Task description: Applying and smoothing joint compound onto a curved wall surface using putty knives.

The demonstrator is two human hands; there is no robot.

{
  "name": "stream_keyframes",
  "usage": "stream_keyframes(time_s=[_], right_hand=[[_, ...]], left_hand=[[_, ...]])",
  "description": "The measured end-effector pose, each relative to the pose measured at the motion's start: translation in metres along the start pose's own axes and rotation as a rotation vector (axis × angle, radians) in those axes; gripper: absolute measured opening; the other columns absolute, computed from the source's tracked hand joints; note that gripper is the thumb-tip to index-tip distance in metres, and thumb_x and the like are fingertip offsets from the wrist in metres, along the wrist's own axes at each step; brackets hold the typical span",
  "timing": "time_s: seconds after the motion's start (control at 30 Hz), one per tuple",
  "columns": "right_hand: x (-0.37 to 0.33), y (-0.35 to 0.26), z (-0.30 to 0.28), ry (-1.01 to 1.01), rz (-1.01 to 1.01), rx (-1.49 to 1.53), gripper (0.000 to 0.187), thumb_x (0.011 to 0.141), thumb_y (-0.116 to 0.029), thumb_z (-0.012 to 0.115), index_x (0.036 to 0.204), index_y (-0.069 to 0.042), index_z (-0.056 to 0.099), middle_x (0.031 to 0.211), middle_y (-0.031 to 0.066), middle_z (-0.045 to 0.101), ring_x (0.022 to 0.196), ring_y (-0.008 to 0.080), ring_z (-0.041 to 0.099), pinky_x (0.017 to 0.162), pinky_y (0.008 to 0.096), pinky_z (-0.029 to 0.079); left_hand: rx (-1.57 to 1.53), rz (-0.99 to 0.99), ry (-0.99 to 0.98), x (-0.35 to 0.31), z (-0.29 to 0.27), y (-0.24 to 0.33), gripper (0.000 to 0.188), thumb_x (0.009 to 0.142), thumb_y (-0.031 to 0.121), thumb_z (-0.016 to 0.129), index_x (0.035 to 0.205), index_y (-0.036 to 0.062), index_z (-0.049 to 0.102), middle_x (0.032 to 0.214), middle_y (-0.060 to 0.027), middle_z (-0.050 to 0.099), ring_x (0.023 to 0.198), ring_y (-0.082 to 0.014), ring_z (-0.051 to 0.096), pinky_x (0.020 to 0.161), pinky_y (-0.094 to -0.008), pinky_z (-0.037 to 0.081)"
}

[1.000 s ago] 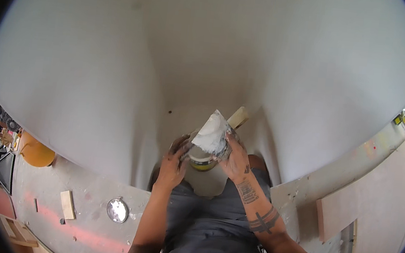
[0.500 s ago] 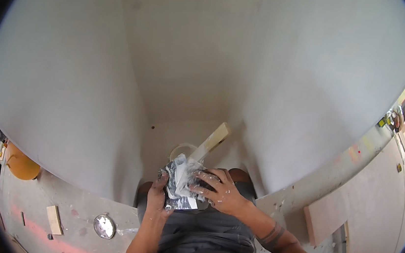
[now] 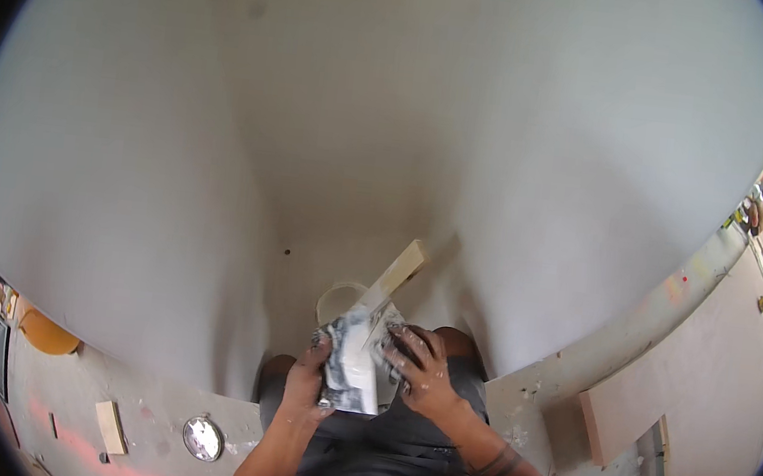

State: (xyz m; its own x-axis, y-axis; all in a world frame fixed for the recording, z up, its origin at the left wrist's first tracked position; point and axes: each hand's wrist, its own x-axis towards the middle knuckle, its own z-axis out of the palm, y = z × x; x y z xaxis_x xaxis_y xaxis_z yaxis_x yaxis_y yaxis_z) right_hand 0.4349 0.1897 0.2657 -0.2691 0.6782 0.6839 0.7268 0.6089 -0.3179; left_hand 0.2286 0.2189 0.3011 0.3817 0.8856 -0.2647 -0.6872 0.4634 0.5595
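Note:
A flat dark plate (image 3: 349, 369) smeared with white paste lies in front of my waist. My left hand (image 3: 303, 380) is closed on its left edge, with the thumb on top. My right hand (image 3: 428, 373), its fingers bent and spotted with paste, is at the right side of the plate. Something dark and paste-smeared is under those fingertips; I cannot make out what. Just beyond the plate a pale wooden stick (image 3: 404, 264) slants up to the right, its lower end hidden behind the plate. A round whitish bucket (image 3: 326, 301) stands behind, partly covered.
Pale walls (image 3: 103, 144) rise on the left and right (image 3: 612, 169). On the floor at left are a round shiny metal dish (image 3: 202, 439), a wood offcut (image 3: 111, 426) and an orange rounded object (image 3: 48, 333). A large pale board (image 3: 673, 380) is on the right.
My right hand has drawn slightly right, off the middle of the plate, uncovering more white paste. The plate and both hands sit a little lower in view.

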Motion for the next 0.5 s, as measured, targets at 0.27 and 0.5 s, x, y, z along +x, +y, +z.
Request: stream_keyframes(time_s=[0.27,0.5], right_hand=[[-0.006,-0.017,-0.025,0.173,0.002,0.141,0.065,0.063,-0.007,0.068,0.127,-0.019,0.062,0.139,0.0138,0.049,0.122,0.0404,0.049,0.097,0.0549,0.043],[-0.029,0.032,-0.018,-0.069,0.271,-0.009,0.059,0.073,0.003,0.061,0.130,-0.012,0.060,0.135,0.0182,0.053,0.119,0.0416,0.050,0.104,0.0516,0.040]], left_hand=[[-0.176,-0.133,0.016,0.015,0.012,-0.012,0.036,0.096,0.022,0.062,0.125,0.0022,0.058,0.116,-0.0124,0.068,0.101,-0.0253,0.068,0.088,-0.0401,0.056],[0.049,0.004,0.157,0.017,0.053,0.001,0.042,0.095,0.028,0.063,0.128,0.0028,0.057,0.115,-0.0118,0.068,0.103,-0.0251,0.068,0.088,-0.0409,0.057]])
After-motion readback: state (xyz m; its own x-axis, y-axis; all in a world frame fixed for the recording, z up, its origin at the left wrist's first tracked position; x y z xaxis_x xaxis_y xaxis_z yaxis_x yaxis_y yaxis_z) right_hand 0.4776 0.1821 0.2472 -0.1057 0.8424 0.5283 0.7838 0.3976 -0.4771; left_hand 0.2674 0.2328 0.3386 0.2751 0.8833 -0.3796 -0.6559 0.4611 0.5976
